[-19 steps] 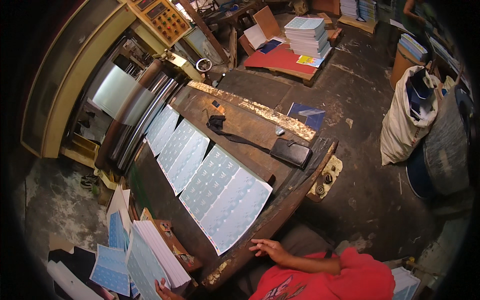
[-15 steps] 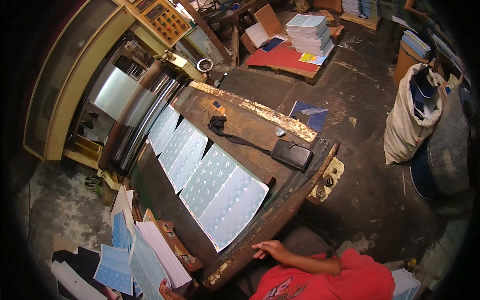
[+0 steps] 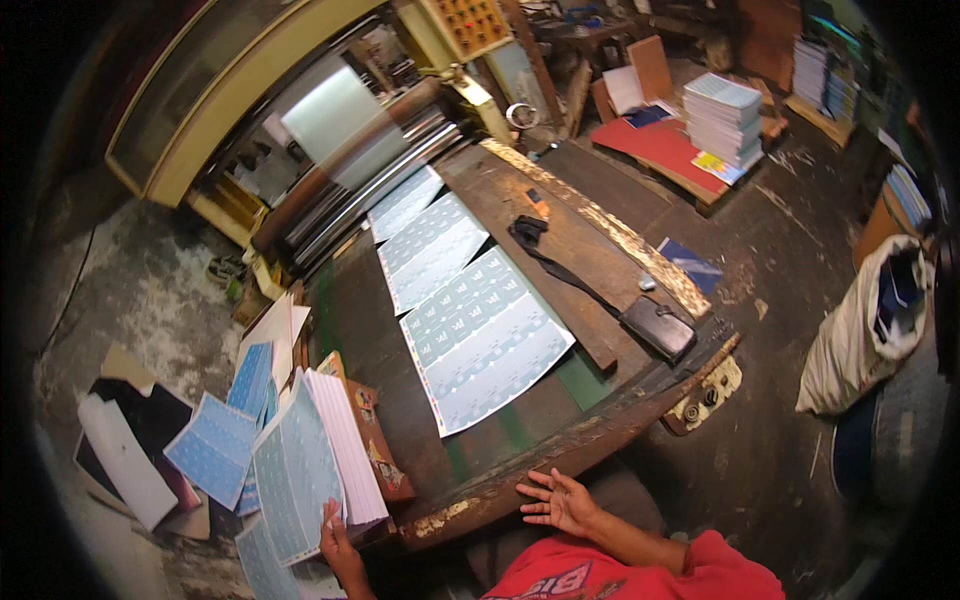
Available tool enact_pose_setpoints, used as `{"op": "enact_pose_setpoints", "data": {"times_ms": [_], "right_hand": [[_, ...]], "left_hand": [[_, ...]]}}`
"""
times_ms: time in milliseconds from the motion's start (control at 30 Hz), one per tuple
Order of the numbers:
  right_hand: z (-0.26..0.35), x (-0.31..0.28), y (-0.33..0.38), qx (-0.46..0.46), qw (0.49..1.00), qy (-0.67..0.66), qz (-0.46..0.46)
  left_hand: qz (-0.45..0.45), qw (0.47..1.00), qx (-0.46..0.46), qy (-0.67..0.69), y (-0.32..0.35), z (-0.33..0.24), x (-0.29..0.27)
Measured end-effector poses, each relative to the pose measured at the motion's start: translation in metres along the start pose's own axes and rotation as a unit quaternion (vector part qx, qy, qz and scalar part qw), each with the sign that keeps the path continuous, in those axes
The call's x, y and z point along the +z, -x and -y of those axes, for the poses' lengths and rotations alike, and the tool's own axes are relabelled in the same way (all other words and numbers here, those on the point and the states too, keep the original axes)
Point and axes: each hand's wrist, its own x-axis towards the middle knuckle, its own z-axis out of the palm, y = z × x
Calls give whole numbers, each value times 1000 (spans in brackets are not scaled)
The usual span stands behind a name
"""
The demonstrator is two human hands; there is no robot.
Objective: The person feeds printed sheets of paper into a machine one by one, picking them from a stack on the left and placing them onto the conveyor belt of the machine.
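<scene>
My left hand [image 3: 338, 545] is at the lower left, its fingers closed on the edge of a pale blue printed sheet [image 3: 298, 475]. That sheet leans on the front of an upright stack of paper [image 3: 345, 445], beside the machine table. Palm upward with fingers apart, my right hand [image 3: 562, 503] is just off the table's front edge and holds nothing. Beyond it on the dark feed table [image 3: 530, 425], a printed sheet [image 3: 487, 335] lies nearest me. A second sheet [image 3: 432, 248] and a third sheet [image 3: 403, 202] overlap in a row up to the rollers [image 3: 385, 165].
A wooden bar [image 3: 480, 210] runs along the sheets' right side. Right of it lie a black strap [image 3: 560, 270] and a dark pouch [image 3: 657, 328]. Loose blue sheets [image 3: 212, 445] lie at left. A stuffed sack [image 3: 865, 325] stands at right, a paper stack [image 3: 722, 120] on a far pallet.
The whole view has shifted. The nearest sheet has slid away from the table's front edge toward the rollers. My right hand's fingers have spread; my left hand stays at the leaning sheet.
</scene>
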Motion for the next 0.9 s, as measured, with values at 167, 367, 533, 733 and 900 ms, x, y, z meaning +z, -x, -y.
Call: {"op": "enact_pose_setpoints", "data": {"times_ms": [167, 367, 533, 733, 900], "right_hand": [[-2, 9, -13, 39, 999, -10, 0], [-9, 22, -32, 56, 993, 62, -78], [-14, 45, -46, 25, 966, 204, -157], [-1, 130, -43, -34, 947, 310, 79], [0, 118, -31, -83, 933, 341, -81]], "left_hand": [[-43, 986, -62, 146, 6, 9, -7], [-182, 875, -125, 432, -7, 6, -15], [-114, 988, 0, 106, 12, -26, 0], [167, 966, 193, 32, 28, -63, -6], [216, 936, 271, -57, 45, -78, -2]]}}
